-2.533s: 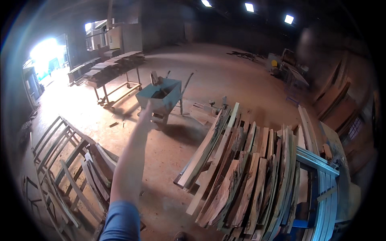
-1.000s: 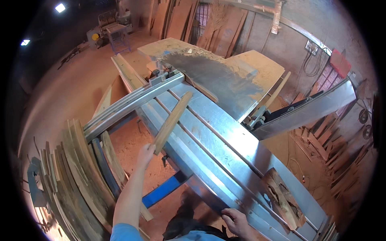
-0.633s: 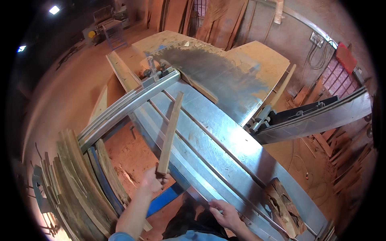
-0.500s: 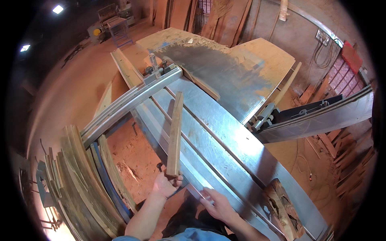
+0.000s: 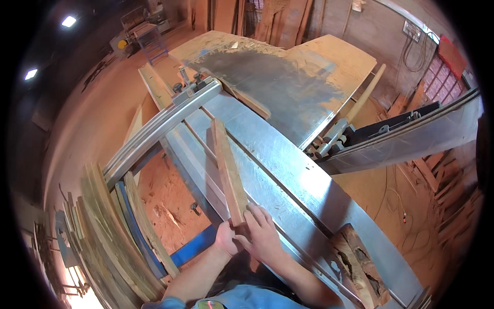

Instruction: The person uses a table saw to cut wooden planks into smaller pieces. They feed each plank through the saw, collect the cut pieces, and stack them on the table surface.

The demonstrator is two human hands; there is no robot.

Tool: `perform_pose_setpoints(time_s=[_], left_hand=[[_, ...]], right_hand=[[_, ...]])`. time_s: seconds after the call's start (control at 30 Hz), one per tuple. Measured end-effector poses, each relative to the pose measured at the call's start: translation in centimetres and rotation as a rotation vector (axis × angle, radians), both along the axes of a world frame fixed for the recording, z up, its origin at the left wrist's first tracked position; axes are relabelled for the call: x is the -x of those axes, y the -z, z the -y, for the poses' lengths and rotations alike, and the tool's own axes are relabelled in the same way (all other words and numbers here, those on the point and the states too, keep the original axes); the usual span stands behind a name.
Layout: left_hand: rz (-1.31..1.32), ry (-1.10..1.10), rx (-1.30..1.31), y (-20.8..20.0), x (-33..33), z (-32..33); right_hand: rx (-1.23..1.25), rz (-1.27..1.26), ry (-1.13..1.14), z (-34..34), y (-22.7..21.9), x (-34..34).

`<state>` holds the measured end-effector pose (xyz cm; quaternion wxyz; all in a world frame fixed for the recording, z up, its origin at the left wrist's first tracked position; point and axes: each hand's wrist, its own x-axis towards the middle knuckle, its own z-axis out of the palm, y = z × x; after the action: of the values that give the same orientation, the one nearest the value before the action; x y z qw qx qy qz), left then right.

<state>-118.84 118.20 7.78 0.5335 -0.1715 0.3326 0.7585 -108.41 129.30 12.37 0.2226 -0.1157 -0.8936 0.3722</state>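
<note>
A long wooden strip [image 5: 229, 172] slants up and away from me over the metal sliding table [image 5: 288, 180]. Its near end is gripped by my left hand [image 5: 227, 239], whose fingers curl round it and are partly hidden. My right hand [image 5: 261, 233] lies against the strip's right side near the same end, its fingers bent over the edge. On the table's near right rests a rough wooden offcut [image 5: 355, 268] with a dark split in it, apart from both hands.
A metal fence [image 5: 164, 131] crosses the table's far left end. Several long boards [image 5: 110, 232] stack up at the left. Beyond lies a dusty worktop [image 5: 267, 77], with a long metal guard arm [image 5: 406, 139] at the right. Planks [image 5: 288, 20] lean on the back wall.
My right hand has come up from the table edge onto the wooden strip. The strip has swung, its near end shifting right. The view has shifted slightly.
</note>
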Motion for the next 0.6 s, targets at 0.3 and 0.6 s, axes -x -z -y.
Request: perform_pose_setpoints(time_s=[0.3,0.6], left_hand=[[0.601,0.034,-0.554,2.8,0.7,0.2],[0.562,0.090,-0.548,4.6,0.9,0.8]], right_hand=[[-0.311,0.037,0.074,-0.2,-0.6,1.6],[-0.259,0.065,0.077,0.0,0.8,2.2]])
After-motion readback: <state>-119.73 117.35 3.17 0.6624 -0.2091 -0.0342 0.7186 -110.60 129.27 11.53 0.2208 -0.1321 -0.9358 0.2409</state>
